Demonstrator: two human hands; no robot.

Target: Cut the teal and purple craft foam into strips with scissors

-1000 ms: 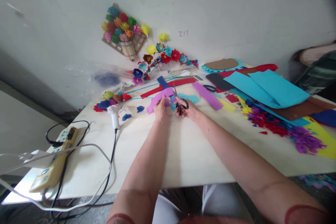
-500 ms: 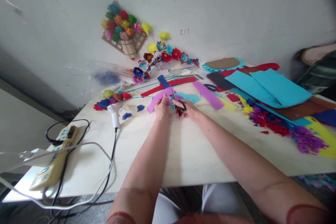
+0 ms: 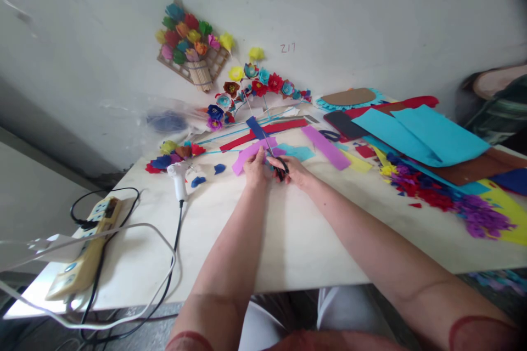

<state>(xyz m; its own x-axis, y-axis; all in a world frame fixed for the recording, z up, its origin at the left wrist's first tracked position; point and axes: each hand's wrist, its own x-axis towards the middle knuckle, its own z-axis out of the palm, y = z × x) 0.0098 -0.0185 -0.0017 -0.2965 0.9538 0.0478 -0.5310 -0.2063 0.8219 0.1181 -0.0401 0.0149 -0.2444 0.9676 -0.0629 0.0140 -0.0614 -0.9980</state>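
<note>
My right hand is wrapped round the black handles of a pair of scissors, whose blades point away from me. Between thumb and fingers, my left hand grips a strip of purple paper just left of the blades. The blades reach the paper's right part; the exact cutting spot is too small to make out. Behind the hands lie a dark blue strip and a long red strip. A light blue paper piece and another purple strip lie to the right.
A white glue gun stands at the left, its cord running to a power strip. Folded blue sheets and heaps of cut petals cover the right side. Paper flowers rest along the wall.
The scissors and right hand have shifted very slightly left against the purple paper. Both hands keep their grips, and the whole view has tilted a little.
</note>
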